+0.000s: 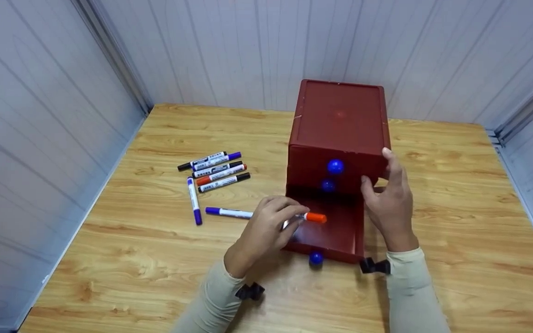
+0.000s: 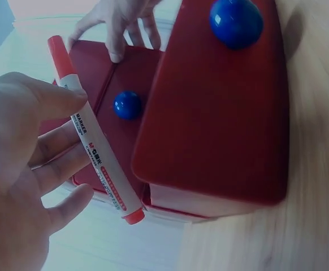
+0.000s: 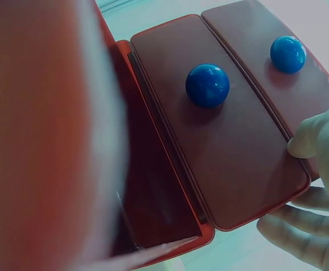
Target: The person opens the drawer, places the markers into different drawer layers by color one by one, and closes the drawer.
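A red-capped marker (image 1: 315, 217) is pinched between thumb and fingers of my left hand (image 1: 266, 226), over the pulled-out bottom drawer (image 1: 336, 231) of a dark red drawer box (image 1: 340, 115). The left wrist view shows the marker (image 2: 99, 147) lying slantwise, its white barrel printed with text. My right hand (image 1: 391, 203) holds the box's front right edge. In the right wrist view its thumb (image 3: 306, 138) presses near the seam between the two upper drawer fronts, with the other fingers around the side. Blue ball knobs (image 3: 208, 86) stick out from the fronts. A dark interior shows in the bottom drawer.
Several markers (image 1: 220, 173) lie grouped on the wooden table (image 1: 132, 259) to the left. A blue-capped marker (image 1: 194, 201) lies beside the group, and another blue-capped marker (image 1: 229, 212) lies partly behind my left hand. Pale panels (image 1: 229, 51) wall the table's back and sides.
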Demonstrator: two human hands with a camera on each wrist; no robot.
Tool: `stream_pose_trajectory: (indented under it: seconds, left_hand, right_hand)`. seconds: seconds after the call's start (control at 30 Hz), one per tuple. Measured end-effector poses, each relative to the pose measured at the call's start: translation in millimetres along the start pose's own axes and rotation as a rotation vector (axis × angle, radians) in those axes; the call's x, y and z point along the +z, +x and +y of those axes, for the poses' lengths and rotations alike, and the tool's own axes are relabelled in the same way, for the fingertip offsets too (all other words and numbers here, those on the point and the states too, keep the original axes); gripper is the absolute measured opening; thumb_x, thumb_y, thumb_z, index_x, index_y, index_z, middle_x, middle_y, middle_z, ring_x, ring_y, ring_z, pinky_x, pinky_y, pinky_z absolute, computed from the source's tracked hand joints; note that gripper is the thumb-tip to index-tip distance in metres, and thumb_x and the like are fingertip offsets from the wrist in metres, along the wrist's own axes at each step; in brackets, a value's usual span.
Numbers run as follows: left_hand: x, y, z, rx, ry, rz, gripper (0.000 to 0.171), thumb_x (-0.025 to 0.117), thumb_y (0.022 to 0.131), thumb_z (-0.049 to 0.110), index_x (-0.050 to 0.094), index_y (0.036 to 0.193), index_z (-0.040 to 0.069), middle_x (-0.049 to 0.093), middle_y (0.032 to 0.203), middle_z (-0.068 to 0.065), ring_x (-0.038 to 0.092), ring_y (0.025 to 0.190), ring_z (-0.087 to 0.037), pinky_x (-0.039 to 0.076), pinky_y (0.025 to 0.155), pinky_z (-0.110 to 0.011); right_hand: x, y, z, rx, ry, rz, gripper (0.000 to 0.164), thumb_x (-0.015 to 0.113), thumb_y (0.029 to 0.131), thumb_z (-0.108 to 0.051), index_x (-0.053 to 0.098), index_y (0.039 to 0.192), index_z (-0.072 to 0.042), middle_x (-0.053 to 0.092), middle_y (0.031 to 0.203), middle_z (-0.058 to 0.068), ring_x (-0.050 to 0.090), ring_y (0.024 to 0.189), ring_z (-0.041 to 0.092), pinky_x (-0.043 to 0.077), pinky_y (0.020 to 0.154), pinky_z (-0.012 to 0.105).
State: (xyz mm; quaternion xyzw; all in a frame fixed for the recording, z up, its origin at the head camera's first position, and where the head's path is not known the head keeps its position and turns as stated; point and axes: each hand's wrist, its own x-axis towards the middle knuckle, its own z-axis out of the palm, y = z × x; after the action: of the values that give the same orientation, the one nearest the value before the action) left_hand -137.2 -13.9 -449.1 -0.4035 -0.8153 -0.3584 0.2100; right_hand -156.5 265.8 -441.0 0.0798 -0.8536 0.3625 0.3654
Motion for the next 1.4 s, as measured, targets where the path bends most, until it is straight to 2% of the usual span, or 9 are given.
stream_pose_trajectory:
  seconds: [0.23,0.4,0.53,0.83,1.17,1.4]
  left_hand:
    - [0.5,0.6,2.9,-0.012,-0.018,-0.026,0.018,0.073,0.092,0.013,0.075,0.111,0.012,0.07,0.107,0.003,0.061,0.104,-0.017,0.043,0.099,-0.034]
    - [2.2,3.7,4.7,0.052,-0.043,0.006,0.019,0.074,0.091,0.011,0.075,0.11,0.011,0.07,0.106,0.002,0.061,0.102,-0.017,0.044,0.098,-0.034]
    - [4.9,4.0,6.0,0.086,-0.065,0.004,0.02,0.073,0.092,0.011,0.074,0.112,0.01,0.071,0.108,0.001,0.064,0.104,-0.014,0.042,0.105,-0.039]
    - [17.5,-3.4,7.3,0.102,-0.042,-0.083,0.023,0.07,0.094,0.017,0.074,0.116,0.01,0.072,0.108,0.002,0.065,0.102,-0.011,0.043,0.103,-0.036]
    - [21.6,-3.3,3.8,0.066,0.013,-0.134,0.023,0.068,0.097,0.024,0.074,0.117,0.014,0.071,0.109,0.004,0.064,0.1,-0.011,0.044,0.098,-0.032]
    - [18.4,2.8,1.8,0.043,0.098,-0.245,0.021,0.069,0.095,0.023,0.074,0.115,0.018,0.071,0.103,0.007,0.065,0.096,-0.01,0.046,0.094,-0.034]
  right_hand:
    - [0.9,-0.6,-0.6,0.005,0.008,0.0,0.07,0.071,0.089,-0.006,0.037,0.15,-0.019,0.055,0.132,0.016,0.068,0.094,0.032,0.042,0.072,0.002]
    - [0.9,-0.8,-0.5,0.014,0.018,-0.005,0.07,0.069,0.09,-0.005,0.037,0.151,-0.019,0.056,0.13,0.017,0.068,0.094,0.031,0.043,0.071,0.003]
    - [1.1,-1.3,0.0,0.016,0.018,-0.004,0.07,0.069,0.09,-0.005,0.038,0.151,-0.018,0.056,0.13,0.017,0.068,0.095,0.031,0.043,0.071,0.003]
    - [0.3,-0.5,-1.7,0.014,0.021,-0.021,0.071,0.071,0.09,-0.007,0.036,0.151,-0.019,0.056,0.128,0.017,0.066,0.096,0.03,0.042,0.073,0.002]
    - [0.4,-0.9,-2.1,0.026,0.027,-0.024,0.07,0.07,0.09,-0.006,0.036,0.151,-0.02,0.057,0.124,0.018,0.067,0.095,0.031,0.042,0.072,0.002]
    - [0.1,-0.3,-1.1,0.006,0.035,-0.013,0.069,0.069,0.09,-0.005,0.037,0.15,-0.018,0.057,0.125,0.018,0.067,0.094,0.031,0.043,0.071,0.003]
